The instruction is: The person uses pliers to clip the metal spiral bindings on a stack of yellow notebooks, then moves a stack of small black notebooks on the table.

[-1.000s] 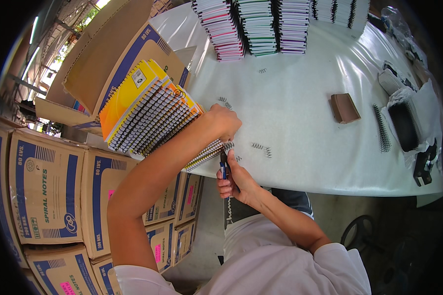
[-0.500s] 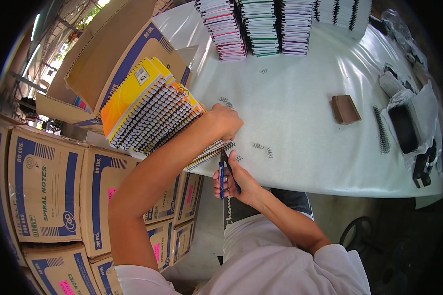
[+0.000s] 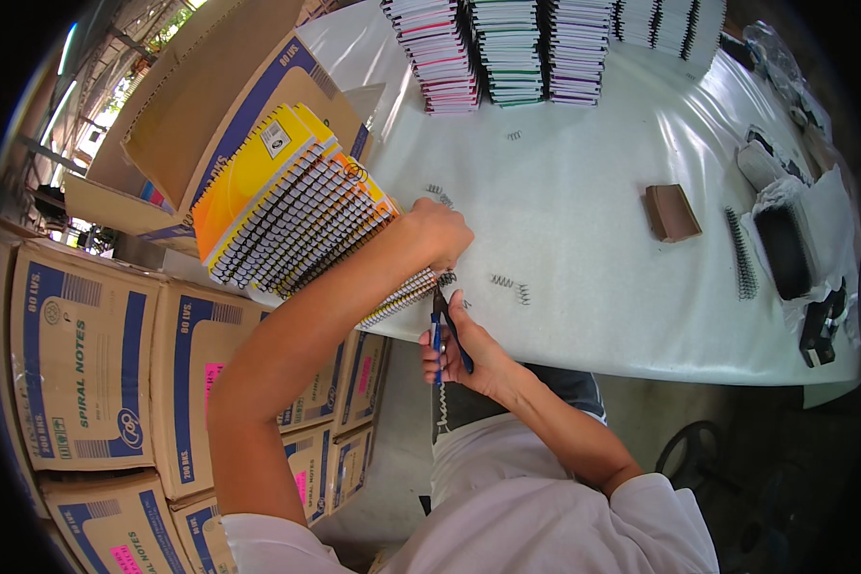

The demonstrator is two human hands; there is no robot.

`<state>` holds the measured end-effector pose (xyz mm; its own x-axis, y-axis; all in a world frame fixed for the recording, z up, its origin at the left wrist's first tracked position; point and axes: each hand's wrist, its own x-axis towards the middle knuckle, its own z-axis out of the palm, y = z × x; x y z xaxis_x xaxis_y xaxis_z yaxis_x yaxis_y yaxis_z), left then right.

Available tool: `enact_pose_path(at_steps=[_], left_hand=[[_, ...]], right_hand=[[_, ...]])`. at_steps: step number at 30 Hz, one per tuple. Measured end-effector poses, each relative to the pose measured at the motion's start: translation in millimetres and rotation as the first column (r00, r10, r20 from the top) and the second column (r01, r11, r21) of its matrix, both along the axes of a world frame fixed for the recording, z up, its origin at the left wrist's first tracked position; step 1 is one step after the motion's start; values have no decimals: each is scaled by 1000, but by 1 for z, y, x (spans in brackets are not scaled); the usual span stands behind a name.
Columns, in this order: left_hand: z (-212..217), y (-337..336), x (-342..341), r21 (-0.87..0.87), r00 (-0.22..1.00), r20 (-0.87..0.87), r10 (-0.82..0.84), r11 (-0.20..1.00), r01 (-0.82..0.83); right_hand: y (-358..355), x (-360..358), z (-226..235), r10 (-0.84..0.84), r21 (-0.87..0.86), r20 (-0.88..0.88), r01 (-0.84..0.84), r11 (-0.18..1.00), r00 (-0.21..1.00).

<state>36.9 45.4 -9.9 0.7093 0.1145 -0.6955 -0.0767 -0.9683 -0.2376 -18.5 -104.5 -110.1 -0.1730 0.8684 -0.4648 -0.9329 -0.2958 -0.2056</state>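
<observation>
My right hand (image 3: 476, 356) is closed round the handles of blue-and-black pliers (image 3: 438, 330). Their jaws meet the dark coil end (image 3: 446, 279) of a spiral notebook (image 3: 399, 299) at the table's near edge. My left hand (image 3: 440, 232) is curled just beyond that coil end, its forearm crossing over the notebooks. What its fingers grip is hidden. To the left, a leaning stack of yellow-and-orange spiral notebooks (image 3: 301, 220) shows its black coils. Short cut coil pieces (image 3: 511, 288) lie on the table right of my hands.
An open cardboard box (image 3: 258, 124) stands behind the notebook stack. Closed cartons (image 3: 91, 354) are piled at the left. Tall stacks of bound notebooks (image 3: 507, 53) stand at the far side. A brown block (image 3: 672, 212) and a wrapped black object (image 3: 784, 249) lie right on the white table (image 3: 603, 297).
My right hand and the pliers have shifted very slightly, with the jaws still at the coil end. My left hand stays almost where it was.
</observation>
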Motion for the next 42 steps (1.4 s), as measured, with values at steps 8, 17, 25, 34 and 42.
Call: enact_pose_path(at_steps=[8,17,25,34,42], left_hand=[[0,-1,2,-5,1000,3,6,1000,-6],[3,-2,0,-9,1000,25,-6,1000,6],[3,-4,0,0,999,31,-18,1000,18],[5,-4,0,-24,1000,22,-6,1000,7],[3,-4,2,-46,1000,9,-4,999,5]], right_hand=[[6,4,-3,3,-62,38,-1,998,999],[5,1,1,1,-85,72,5,996,997],[3,-1,0,-12,-79,90,19,997,996],[4,9,-19,22,80,-207,-6,997,978],[3,4,-2,0,-121,-41,-5,993,999]])
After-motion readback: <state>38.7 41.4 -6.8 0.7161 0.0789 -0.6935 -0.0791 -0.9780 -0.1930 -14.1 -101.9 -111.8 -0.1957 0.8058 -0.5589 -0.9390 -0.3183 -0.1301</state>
